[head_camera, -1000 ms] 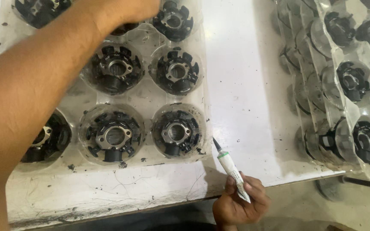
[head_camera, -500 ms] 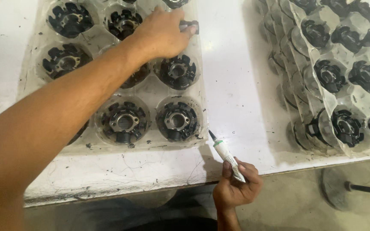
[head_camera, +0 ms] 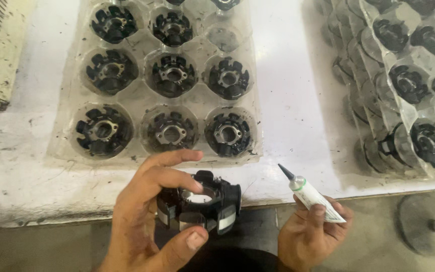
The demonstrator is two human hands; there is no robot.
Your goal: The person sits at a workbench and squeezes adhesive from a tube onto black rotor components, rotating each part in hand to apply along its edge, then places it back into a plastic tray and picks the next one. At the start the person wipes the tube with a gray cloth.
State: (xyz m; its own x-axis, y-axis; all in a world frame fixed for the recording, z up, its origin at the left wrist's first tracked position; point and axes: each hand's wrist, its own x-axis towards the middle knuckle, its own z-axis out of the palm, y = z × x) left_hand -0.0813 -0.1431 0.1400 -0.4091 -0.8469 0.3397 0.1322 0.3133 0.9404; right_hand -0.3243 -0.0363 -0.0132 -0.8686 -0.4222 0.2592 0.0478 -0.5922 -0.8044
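Head view: the left hand (head_camera: 149, 216) is clamped around a black round stator core (head_camera: 200, 206), thumb below and fingers curled over its top, holding it just past the near edge of the white table (head_camera: 288, 100). The right hand (head_camera: 310, 234) is closed on a small white tube (head_camera: 310, 194) with a dark pointed nozzle aimed up and left, near the core but apart from it. Behind the hands lies a clear plastic tray (head_camera: 255, 126) with 8 similar cores showing fully and 1 vacant pocket. More filled trays (head_camera: 373, 90) are stacked at the right.
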